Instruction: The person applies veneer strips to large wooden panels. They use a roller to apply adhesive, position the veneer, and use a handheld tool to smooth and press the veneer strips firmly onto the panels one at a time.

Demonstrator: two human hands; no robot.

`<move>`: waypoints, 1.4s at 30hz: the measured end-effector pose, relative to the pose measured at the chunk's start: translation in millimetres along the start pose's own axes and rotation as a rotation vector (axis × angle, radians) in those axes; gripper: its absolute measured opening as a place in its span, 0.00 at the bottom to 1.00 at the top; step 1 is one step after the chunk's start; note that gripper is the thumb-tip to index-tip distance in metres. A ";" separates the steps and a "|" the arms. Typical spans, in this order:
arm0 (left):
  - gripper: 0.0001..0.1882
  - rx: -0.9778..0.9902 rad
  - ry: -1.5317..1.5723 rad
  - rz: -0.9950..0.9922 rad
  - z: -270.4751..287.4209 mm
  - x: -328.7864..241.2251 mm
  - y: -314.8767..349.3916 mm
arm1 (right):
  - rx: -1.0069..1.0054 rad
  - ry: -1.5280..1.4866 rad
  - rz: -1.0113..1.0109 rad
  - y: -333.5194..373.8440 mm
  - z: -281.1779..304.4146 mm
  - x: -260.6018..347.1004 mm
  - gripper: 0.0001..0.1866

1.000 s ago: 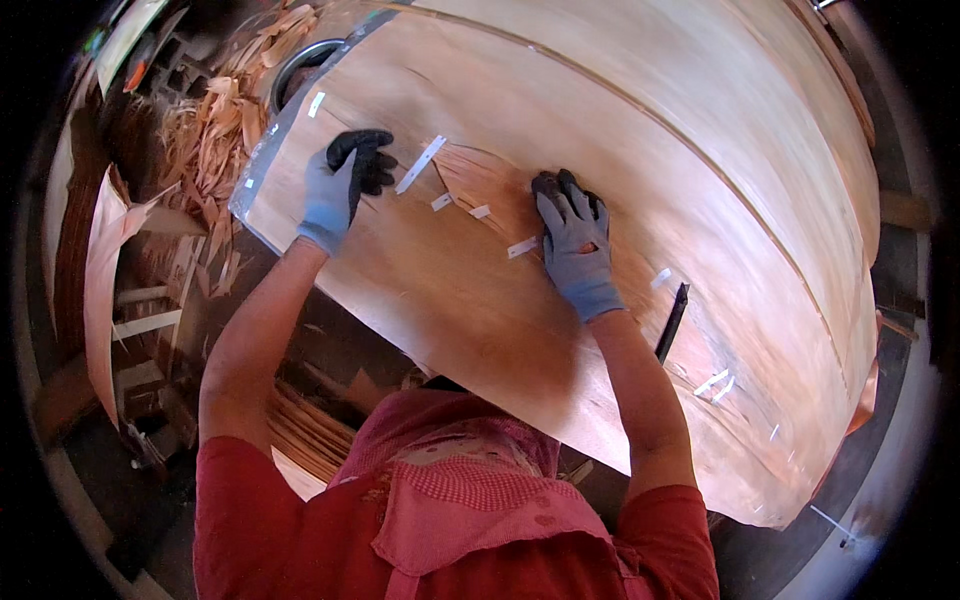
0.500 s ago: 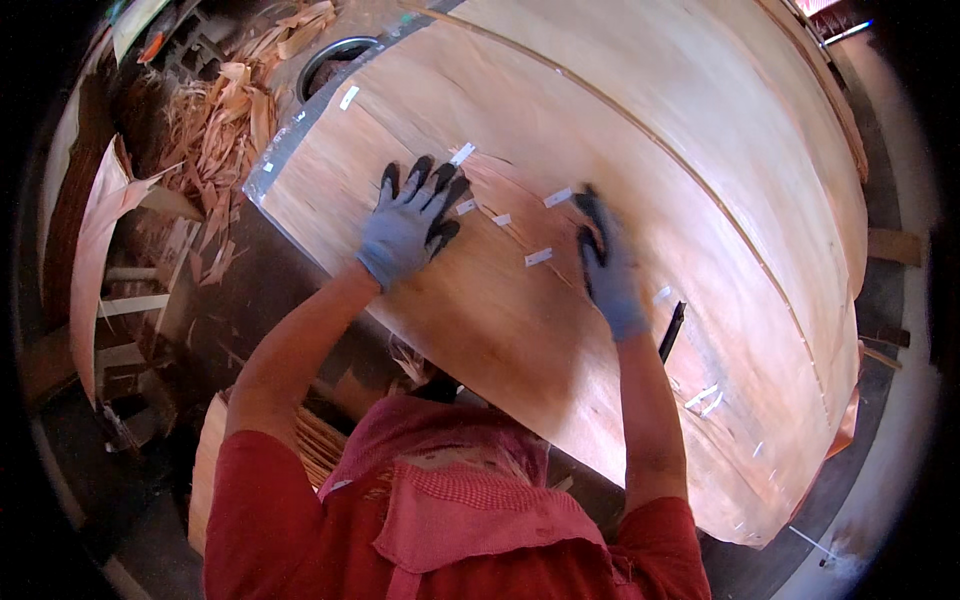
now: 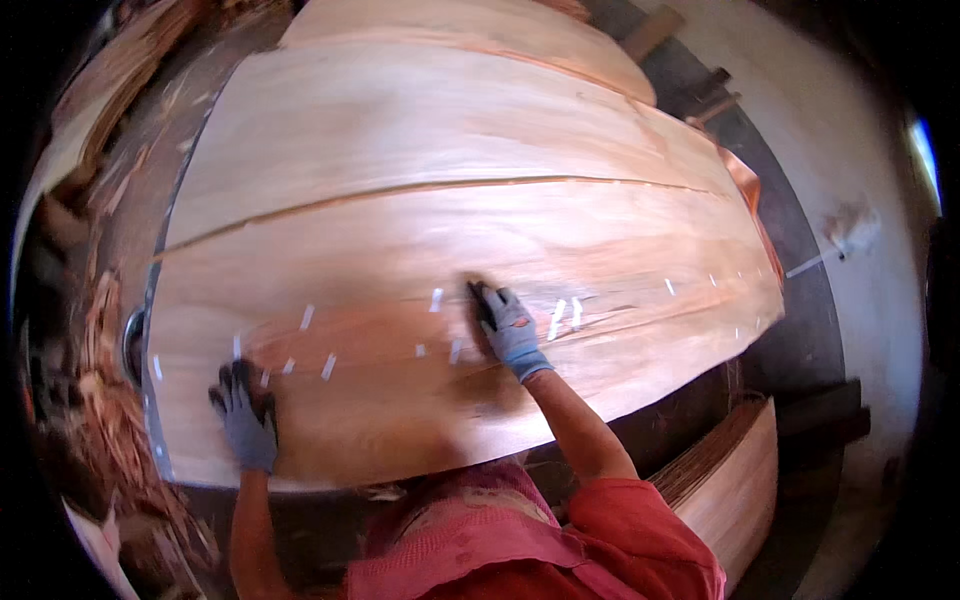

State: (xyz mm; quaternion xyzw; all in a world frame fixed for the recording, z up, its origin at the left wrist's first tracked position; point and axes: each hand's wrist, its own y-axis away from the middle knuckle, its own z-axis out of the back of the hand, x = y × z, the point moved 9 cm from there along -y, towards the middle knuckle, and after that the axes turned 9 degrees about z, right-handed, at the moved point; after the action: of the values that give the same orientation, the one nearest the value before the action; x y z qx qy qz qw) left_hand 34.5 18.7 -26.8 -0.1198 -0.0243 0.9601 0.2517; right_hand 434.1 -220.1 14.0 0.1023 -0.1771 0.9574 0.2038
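A large pale wood veneer sheet lies in front of me, with short white tape strips dotted along a rough line of joins. My left hand, in a grey glove with black fingertips, rests on its near left part with fingers spread, close to several strips. Near the middle, my right hand, gloved alike, is on the veneer just left of two longer tape strips. Its dark fingertips are bent and blurred, so whether they hold anything cannot be made out.
Beyond a long brown seam lies another veneer sheet. Torn veneer scraps heap up at the left, beside a dark round rim. A stack of veneer sheets stands at the near right. A pale floor strip runs along the right.
My view has turned to the right, so the sheet now lies more crosswise. My right hand has moved rightward along it to the longer strips. The black stick-like thing seen there is no longer visible.
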 end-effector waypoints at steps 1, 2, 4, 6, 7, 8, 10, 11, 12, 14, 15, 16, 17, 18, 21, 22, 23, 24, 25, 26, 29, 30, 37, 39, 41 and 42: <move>0.37 0.003 0.006 -0.031 1.3 -12.5 -0.4 | -0.011 -0.050 -0.055 14.2 -6.2 -23.8 0.27; 0.36 0.006 0.023 -0.065 2.0 -28.5 -1.6 | -0.154 -0.068 -0.023 31.4 -5.4 -51.3 0.27; 0.37 -0.006 0.027 -0.080 4.5 -35.3 -2.1 | -0.367 -0.751 -0.204 37.9 -2.2 -90.4 0.20; 0.37 -0.023 0.016 -0.049 8.5 -18.7 -1.0 | -0.378 -1.369 -0.502 45.8 2.1 -92.3 0.17; 0.37 -0.024 0.001 -0.048 10.7 -9.4 -0.3 | -0.421 -1.411 -0.443 40.8 29.7 -69.3 0.17; 0.37 -0.032 -0.008 -0.046 9.7 -5.2 -0.4 | -0.419 -1.480 -0.539 48.3 41.0 -58.7 0.21; 0.38 -0.047 -0.018 -0.046 0.9 1.5 -0.1 | -0.222 -1.346 -0.494 66.0 45.1 -54.8 0.21; 0.38 -0.085 -0.036 -0.076 -3.1 8.3 -1.0 | -0.123 -1.441 -0.463 71.9 43.5 -45.9 0.18; 0.38 -0.086 -0.035 -0.082 -7.5 5.3 -3.5 | -0.212 -1.439 -0.539 83.5 39.3 -56.3 0.20; 0.38 -0.080 -0.045 -0.080 -10.8 -0.8 -3.4 | -0.254 -1.187 -0.518 105.6 48.1 -84.8 0.25; 0.37 -0.056 -0.070 -0.076 -15.9 -4.0 -3.9 | -0.369 -1.105 -0.403 108.1 68.3 -89.6 0.28; 0.36 -0.037 -0.109 -0.064 -16.5 -1.4 -4.5 | -0.479 -1.034 -0.286 108.1 88.2 -86.8 0.30; 0.36 -0.017 -0.147 -0.052 -16.3 1.6 -6.5 | -0.369 -1.135 -0.430 113.0 85.0 -95.4 0.33; 0.35 0.023 -0.156 -0.050 -19.3 1.3 -13.3 | -0.485 -1.095 -0.311 121.9 100.2 -109.4 0.30; 0.29 -0.048 -0.322 -0.022 -11.9 6.4 -28.8 | -0.360 -0.428 -0.306 124.9 140.3 -142.2 0.23; 0.29 -0.066 -0.231 -0.048 -7.8 -16.7 -31.7 | -0.409 -0.292 -0.267 127.5 155.1 -155.9 0.22; 0.29 -0.085 -0.142 -0.071 -4.5 -41.0 -35.7 | -0.388 -0.257 -0.307 133.8 161.5 -174.3 0.20; 0.29 -0.114 -0.048 -0.096 2.2 -71.3 -42.3 | -0.461 -0.288 -0.273 144.1 168.4 -194.9 0.20; 0.30 -0.053 0.034 -0.144 -1.0 -101.1 -49.6 | -0.445 -0.261 -0.314 151.0 172.7 -216.5 0.21; 0.30 0.012 0.120 -0.191 -8.4 -132.8 -55.4 | -0.426 -0.230 -0.354 157.2 178.9 -238.8 0.21; 0.31 0.099 0.211 -0.331 -31.1 -236.7 -66.2 | -0.395 -0.114 -0.312 158.3 187.4 -315.3 0.28; 0.32 0.104 0.203 -0.371 -35.0 -266.5 -68.1 | -0.335 -0.052 -0.288 149.5 187.3 -330.6 0.29; 0.33 0.153 -0.051 -0.394 -77.8 -395.9 -91.7 | -0.002 0.320 -0.227 86.0 184.1 -450.8 0.32; 0.33 0.131 -0.127 -0.368 -84.0 -407.3 -92.2 | 0.116 0.393 -0.275 86.8 171.2 -483.4 0.31; 0.33 0.147 -0.171 -0.357 -90.3 -418.0 -91.8 | 0.196 0.509 -0.268 104.8 152.5 -511.0 0.29; 0.33 0.165 -0.194 -0.346 -90.4 -412.0 -91.4 | 0.196 0.531 -0.231 107.2 141.8 -507.9 0.26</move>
State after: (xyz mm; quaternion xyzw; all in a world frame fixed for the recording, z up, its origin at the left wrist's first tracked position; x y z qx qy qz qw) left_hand 448.0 -104.3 -15.0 0.0001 0.0100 0.9084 0.4180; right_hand 861.0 -545.5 -24.1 -0.1129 -0.0117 0.9337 0.3397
